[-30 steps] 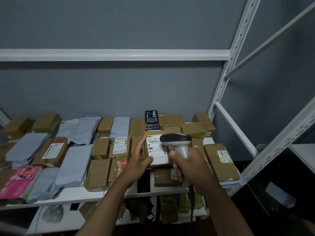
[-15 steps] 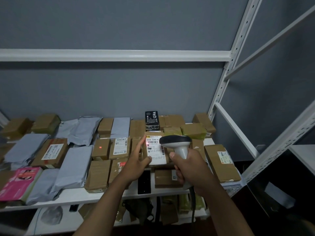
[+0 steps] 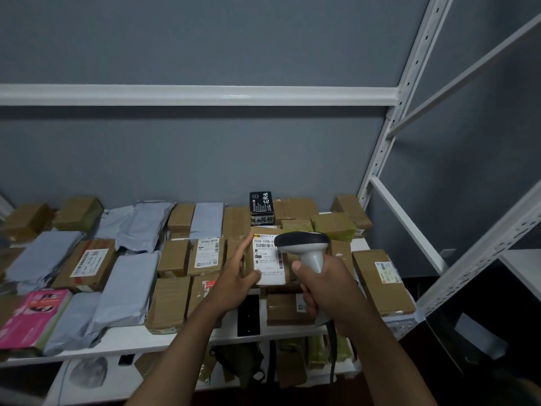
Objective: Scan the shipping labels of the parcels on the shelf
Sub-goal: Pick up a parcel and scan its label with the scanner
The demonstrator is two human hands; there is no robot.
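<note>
My right hand (image 3: 328, 291) is wrapped tight around the pale grey plastic grip of the pistol-shaped barcode scanner (image 3: 307, 250), whose dark rounded head sits level over the parcel in front of it, its cable hanging down below my wrist. My left hand (image 3: 238, 278) holds the brown cardboard parcel (image 3: 265, 259) by its left side, thumb pressed on the white printed shipping label (image 3: 268, 260), index finger stretched up along the box edge. Both forearms reach in from below, nearly parallel. That parcel sits near the front edge of the white metal shelf (image 3: 164, 338), right of its middle, among taped cardboard boxes and crinkled grey plastic mailers. A long brown box with a small label (image 3: 380, 281) lies at the right front corner, a glossy pink package (image 3: 33, 316) at the left front, and an upright black carton with white characters (image 3: 261, 207) at the back.
</note>
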